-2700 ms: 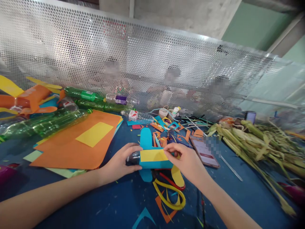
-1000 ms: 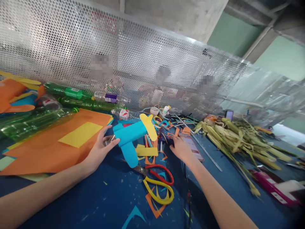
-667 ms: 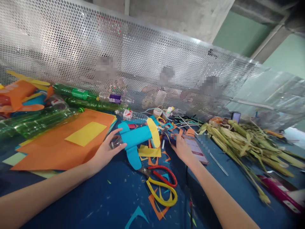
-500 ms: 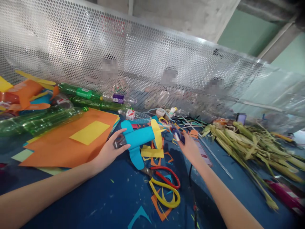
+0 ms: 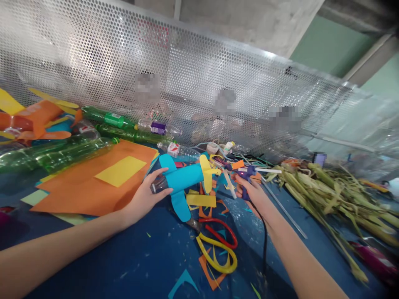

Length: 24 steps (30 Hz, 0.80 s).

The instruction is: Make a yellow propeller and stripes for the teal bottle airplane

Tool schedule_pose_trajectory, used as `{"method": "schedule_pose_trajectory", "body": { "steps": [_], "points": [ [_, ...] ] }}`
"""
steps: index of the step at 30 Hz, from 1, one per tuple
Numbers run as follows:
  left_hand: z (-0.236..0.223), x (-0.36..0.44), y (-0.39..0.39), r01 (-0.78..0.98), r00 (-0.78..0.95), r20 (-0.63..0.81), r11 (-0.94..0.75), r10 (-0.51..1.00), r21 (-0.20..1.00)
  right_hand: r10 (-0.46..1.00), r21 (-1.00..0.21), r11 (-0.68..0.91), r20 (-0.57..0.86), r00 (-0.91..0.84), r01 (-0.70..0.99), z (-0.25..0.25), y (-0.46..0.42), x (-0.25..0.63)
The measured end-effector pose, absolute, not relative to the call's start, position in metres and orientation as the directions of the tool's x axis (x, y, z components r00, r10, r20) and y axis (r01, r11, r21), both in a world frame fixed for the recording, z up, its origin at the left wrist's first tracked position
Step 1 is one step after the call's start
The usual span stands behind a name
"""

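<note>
Blue-wrapped bottle (image 5: 183,178) with paper wings lies between the two hands, toward the left one. Seconds ago both hands were on it, the right pressing a yellow strip to the wrap; now what seems to be that yellow strip (image 5: 201,201) lies on the worktop (image 5: 124,265), and the right hand (image 5: 254,193) has taken up a glue gun (image 5: 246,172). That suggests a shift from positioning paper to gluing. Nearest are open scissors (image 5: 218,240) among paper scraps. Beyond them, the left hand (image 5: 146,199) grips the bottle's bare end between thumb and fingers; the right is closed round the gun's handle, its nozzle just beside the bottle's yellow end but apart from it. Farther off are green bottles (image 5: 77,153) and corn husks (image 5: 314,195), with a perforated panel (image 5: 187,83) behind.
</note>
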<state>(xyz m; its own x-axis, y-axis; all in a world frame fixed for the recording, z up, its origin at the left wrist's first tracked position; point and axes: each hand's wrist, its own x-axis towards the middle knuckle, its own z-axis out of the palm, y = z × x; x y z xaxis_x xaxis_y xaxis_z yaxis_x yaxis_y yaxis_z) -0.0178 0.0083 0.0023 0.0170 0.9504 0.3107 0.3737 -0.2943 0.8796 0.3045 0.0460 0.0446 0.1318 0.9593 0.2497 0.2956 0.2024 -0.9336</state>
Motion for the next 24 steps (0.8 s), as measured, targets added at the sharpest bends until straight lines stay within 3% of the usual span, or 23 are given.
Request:
{"method": "schedule_pose_trajectory", "body": {
  "steps": [7,15,24],
  "points": [
    [0.005,-0.016,0.008,0.358,-0.014,0.309,-0.284,0.951,0.890,0.966,-0.949,0.120,0.180,0.188,0.292,0.045,0.050,0.311],
    [0.005,-0.016,0.008,0.366,-0.004,0.316,-0.292,0.949,0.883,0.937,-0.900,0.124,0.246,0.250,0.419,0.036,0.057,0.324],
    [0.005,-0.015,0.009,0.369,-0.031,0.291,-0.259,0.956,0.892,0.915,-0.907,0.200,0.309,0.260,0.371,0.029,0.067,0.327]
  ]
}}
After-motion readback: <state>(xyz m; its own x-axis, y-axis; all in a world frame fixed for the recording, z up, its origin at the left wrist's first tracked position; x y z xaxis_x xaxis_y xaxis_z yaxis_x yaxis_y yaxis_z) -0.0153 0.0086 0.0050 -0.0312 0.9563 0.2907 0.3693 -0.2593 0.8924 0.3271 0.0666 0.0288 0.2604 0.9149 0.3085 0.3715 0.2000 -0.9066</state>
